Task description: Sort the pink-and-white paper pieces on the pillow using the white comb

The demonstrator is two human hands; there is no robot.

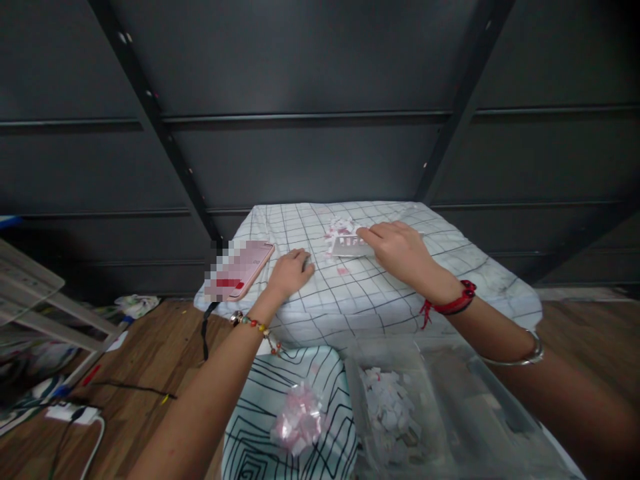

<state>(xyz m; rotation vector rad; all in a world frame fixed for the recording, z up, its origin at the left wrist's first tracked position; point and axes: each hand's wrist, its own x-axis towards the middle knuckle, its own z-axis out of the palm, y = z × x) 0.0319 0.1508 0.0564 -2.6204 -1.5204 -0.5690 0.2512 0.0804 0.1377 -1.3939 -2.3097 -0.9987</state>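
Grips flat grey rectangular piece (347,249) in right hand (399,252) beside small white-pink scraps (341,226); rests loosely open left hand (291,272) on black-gridded white cloth (330,300).

Left hand (290,273) bare; at its wrist, a bracelet (254,323) of multicoloured round beads, orange and yellow among them, with a short beaded strand (273,347) hanging off. Right hand (399,250) bare; red-and-black cord band (454,305) at the wrist, loose red ends, and a slim silver-coloured bangle (537,350) farther up the forearm (493,330).
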